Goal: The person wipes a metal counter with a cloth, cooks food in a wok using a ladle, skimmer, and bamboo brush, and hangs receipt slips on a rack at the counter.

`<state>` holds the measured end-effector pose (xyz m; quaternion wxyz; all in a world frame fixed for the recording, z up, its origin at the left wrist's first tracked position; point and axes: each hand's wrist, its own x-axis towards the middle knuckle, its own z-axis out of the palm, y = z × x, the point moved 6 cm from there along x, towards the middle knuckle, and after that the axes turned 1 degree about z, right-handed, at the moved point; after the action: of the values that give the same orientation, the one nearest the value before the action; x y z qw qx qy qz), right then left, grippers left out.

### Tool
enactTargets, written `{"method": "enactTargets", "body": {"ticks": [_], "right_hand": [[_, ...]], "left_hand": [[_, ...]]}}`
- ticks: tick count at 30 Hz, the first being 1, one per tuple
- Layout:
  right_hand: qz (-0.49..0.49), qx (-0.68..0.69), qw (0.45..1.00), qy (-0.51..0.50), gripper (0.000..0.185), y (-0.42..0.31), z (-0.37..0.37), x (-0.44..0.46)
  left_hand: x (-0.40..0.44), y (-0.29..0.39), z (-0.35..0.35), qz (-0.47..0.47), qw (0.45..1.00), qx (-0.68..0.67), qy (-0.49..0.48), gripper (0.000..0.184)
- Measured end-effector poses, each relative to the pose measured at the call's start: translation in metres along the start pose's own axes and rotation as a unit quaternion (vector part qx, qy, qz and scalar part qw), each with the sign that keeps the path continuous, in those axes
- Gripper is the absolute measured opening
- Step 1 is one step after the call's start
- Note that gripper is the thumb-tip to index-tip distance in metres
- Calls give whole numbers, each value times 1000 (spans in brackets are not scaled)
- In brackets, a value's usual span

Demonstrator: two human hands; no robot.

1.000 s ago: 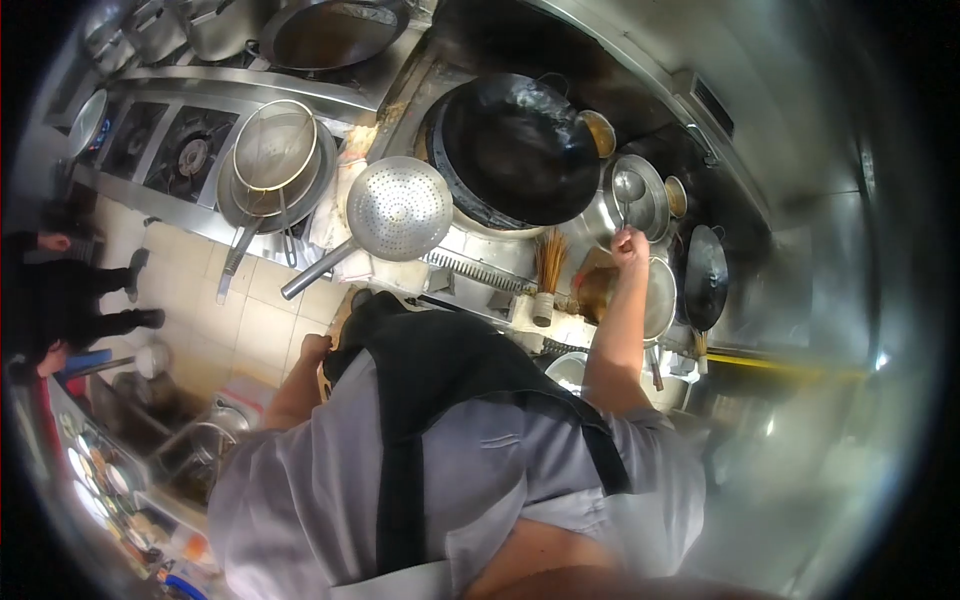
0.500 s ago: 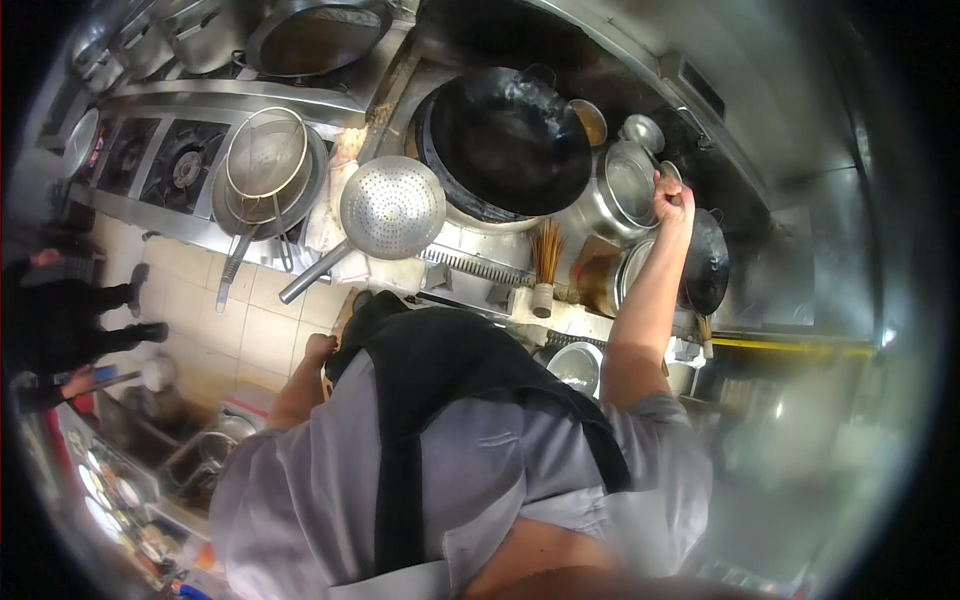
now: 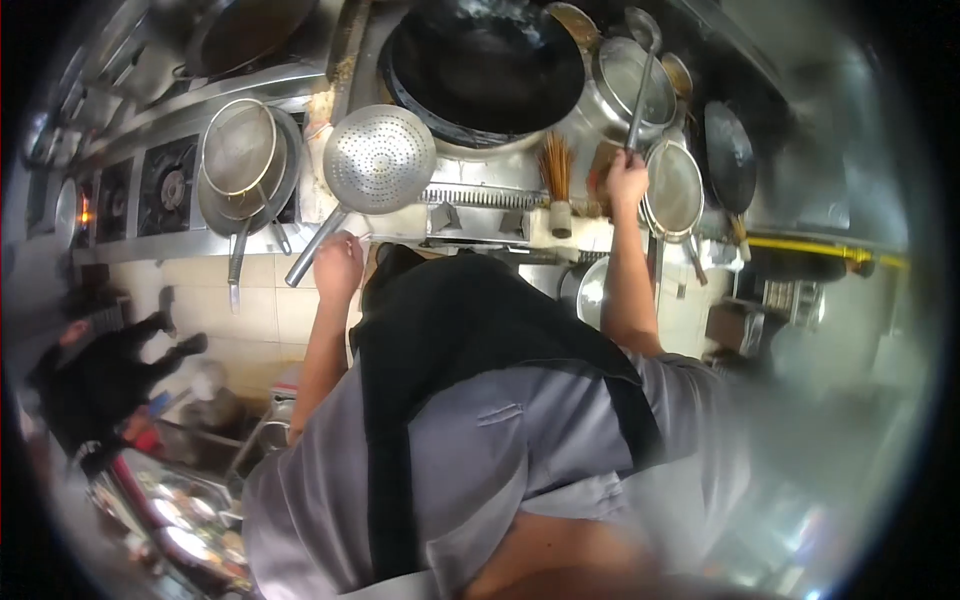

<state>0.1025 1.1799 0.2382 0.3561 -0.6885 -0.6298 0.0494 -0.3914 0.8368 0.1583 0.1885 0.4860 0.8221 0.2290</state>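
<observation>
My right hand (image 3: 627, 182) is closed round the long handle of a metal ladle (image 3: 641, 90), whose bowl points away from me over the rim of a metal pot (image 3: 655, 92). My left hand (image 3: 340, 264), fingers curled, is right beside the handle of a large perforated strainer (image 3: 380, 160). Whether it touches that handle, or what it may hold, I cannot make out. The strainer rests at the counter's edge, left of a big black wok (image 3: 485, 70).
A bamboo brush (image 3: 556, 185) stands at the front edge. Right of my right hand are a mesh strainer (image 3: 674, 190) and a smaller wok (image 3: 730, 155). Another mesh strainer (image 3: 240, 148) lies over a pan at left. A person in black (image 3: 100, 380) is at far left.
My right hand has come back towards me from the pot area, now with the ladle clearly in it. My left hand has risen from my side to the strainer's handle. The view has shifted.
</observation>
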Motion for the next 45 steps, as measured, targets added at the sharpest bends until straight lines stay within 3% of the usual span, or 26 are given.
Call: {"method": "enactTargets", "body": {"ticks": [1, 5, 7, 8, 10, 14, 20, 24, 31, 32, 34, 36, 38, 40, 41, 44, 45], "right_hand": [[1, -14, 1000, -6, 32, 2, -7, -27], [24, -7, 1000, -8, 28, 30, -13, -108], [57, -43, 997, -34, 28, 48, -11, -138], [76, -47, 994, -55, 28, 56, -11, -151], [95, -63, 991, -66, 27, 77, -9, -176], [76, -93, 988, -95, 27, 95, -9, -198], [102, -159, 972, -138, 28, 124, 2, -207], [103, -119, 978, -140, 26, 135, 4, -208], [164, -171, 958, -160, 35, 137, -14, -211], [159, -169, 958, -168, 35, 150, -9, -212], [28, -307, 946, -98, 42, 142, -7, -205], [26, -270, 958, -95, 46, 116, 2, -184], [79, -91, 976, -182, 50, 94, 32, -167], [93, -148, 941, -289, 60, 76, 67, -159], [80, -170, 926, -328, 66, 94, 93, -159], [19, -214, 929, -303, 64, 95, 107, -152], [21, -236, 920, -313, 61, 62, 82, -145]], "left_hand": [[4, 9, -15, 61, 992, 37, 109, 22], [20, -10, -17, 70, 971, 186, 134, 34], [27, -43, 2, -50, 965, 252, -43, 41], [31, -48, 3, -48, 963, 260, -45, 41], [33, -66, 8, -134, 962, 207, -114, 43], [37, -77, 6, -101, 957, 233, -142, 38], [9, -60, -17, -67, 982, 159, -74, 30], [-4, -44, -40, -92, 996, 5, -17, 31], [-10, -25, -79, -61, 998, 10, 23, 33], [-13, -24, -87, -66, 997, -4, 36, 31], [-14, -17, -105, -51, 997, 7, 62, 29], [-11, -20, -117, -70, 996, 29, 51, 38], [-8, -28, -127, -80, 995, 42, 43, 39], [-2, -18, -142, -46, 995, 38, 81, 38], [0, -15, -148, -91, 994, 35, 51, 38], [4, -1, -165, -119, 992, 18, 47, 37], [3, 0, -168, -79, 994, -2, 81, 38]]}}
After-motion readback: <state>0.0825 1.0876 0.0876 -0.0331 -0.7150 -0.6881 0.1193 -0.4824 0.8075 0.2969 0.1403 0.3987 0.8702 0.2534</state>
